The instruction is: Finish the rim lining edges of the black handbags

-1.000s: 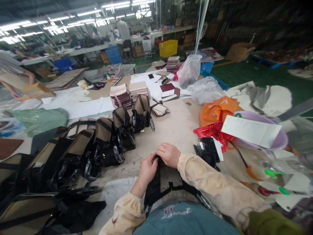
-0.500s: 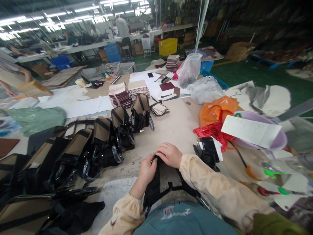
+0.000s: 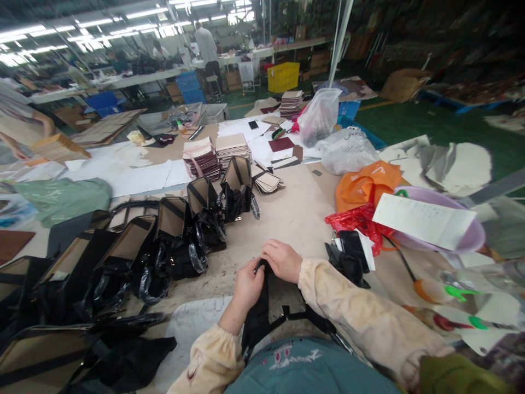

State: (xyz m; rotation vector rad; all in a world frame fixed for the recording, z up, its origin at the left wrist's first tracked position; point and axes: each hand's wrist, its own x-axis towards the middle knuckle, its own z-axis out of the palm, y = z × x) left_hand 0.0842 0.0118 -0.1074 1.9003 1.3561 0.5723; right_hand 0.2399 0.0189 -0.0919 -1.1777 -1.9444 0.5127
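Observation:
A black bag piece (image 3: 257, 323) with strap-like edges lies at the table's near edge, against my teal apron. At its upper corner my left hand (image 3: 249, 283) pinches the black material between thumb and fingers. My right hand (image 3: 282, 259) is closed on the same corner, its fingertips meeting those of the left. The fingers hide the exact spot they press. To the left, several black bags (image 3: 170, 235) with tan board panels and plastic-wrapped handles stand in a slanting row.
Right of my arm lie a black pouch-like item (image 3: 350, 254), a red plastic bag (image 3: 356, 227) and a lilac basin (image 3: 471, 235) with a paper on top. Stacks of cut panels (image 3: 200, 156) stand farther back. Another person's arm (image 3: 41, 123) shows at far left.
Both hands stay at the black corner. The right hand and forearm have shifted very slightly left; the view has moved a little.

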